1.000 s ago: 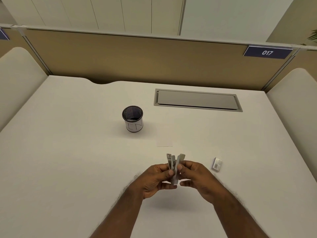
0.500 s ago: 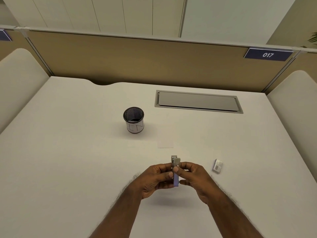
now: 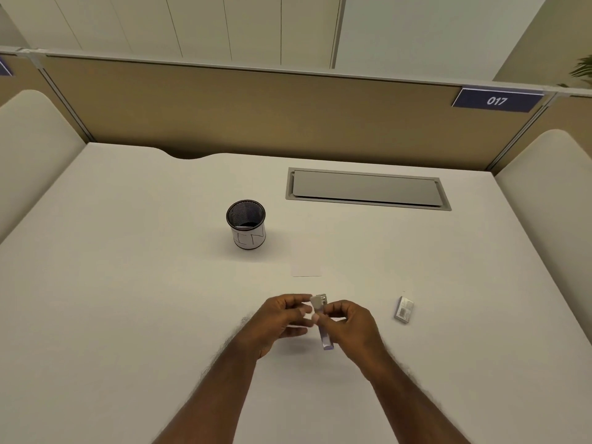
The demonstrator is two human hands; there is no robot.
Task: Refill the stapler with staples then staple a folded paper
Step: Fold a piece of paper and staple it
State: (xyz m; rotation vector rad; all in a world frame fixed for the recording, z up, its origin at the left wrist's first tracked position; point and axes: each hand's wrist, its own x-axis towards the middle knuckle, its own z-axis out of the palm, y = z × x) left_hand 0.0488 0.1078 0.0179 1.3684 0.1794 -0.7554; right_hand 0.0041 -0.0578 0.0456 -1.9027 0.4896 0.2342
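Pinching the stapler (image 3: 323,325) above the surface (image 3: 128,299), the right hand (image 3: 350,328) should press it firmly closed; left hand (image 3: 282,318) fingers (image 3: 296,331) hang loosely curled beside it, folded paper (image 3: 306,265) just beyond.

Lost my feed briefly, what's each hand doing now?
Left hand: partly open, fingertips beside the stapler, grip unclear.
Right hand: pinching the stapler.

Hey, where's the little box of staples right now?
The staple box lies on the white desk, just right of the right hand holding the stapler, near the desk's front.
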